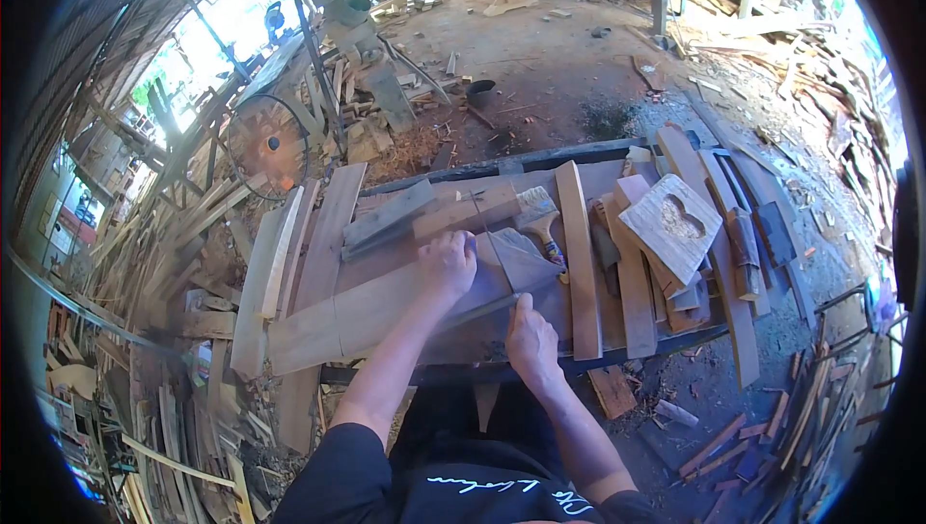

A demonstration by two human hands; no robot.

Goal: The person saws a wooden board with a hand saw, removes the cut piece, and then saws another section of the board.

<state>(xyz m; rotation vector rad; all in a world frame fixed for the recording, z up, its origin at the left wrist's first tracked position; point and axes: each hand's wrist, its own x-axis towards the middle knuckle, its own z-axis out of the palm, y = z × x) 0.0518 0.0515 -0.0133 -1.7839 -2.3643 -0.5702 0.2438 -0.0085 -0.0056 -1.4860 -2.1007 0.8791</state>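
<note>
My right hand (532,336) is closed at the near corner of a thin, dark carpenter's square (494,249). The square's narrow blade points away from me across a pale brown board (386,317). My left hand (449,263) is curled closed over the same board, left of the blade; what its fingers hold, if anything, is hidden. A thin line crosses the board towards its left end. Just beyond the board's right end lies a wide paintbrush (540,220) with a patterned handle. Beyond my left hand are a brown wooden block (466,212) and a greyish one (390,219).
Several planks lie across the bench at left (328,234) and right (582,263). A pale wooden piece with a heart-shaped hollow (672,228) rests on the right-hand stack. A large circular blade (270,145) stands at left. Scrap wood (743,442) litters the ground.
</note>
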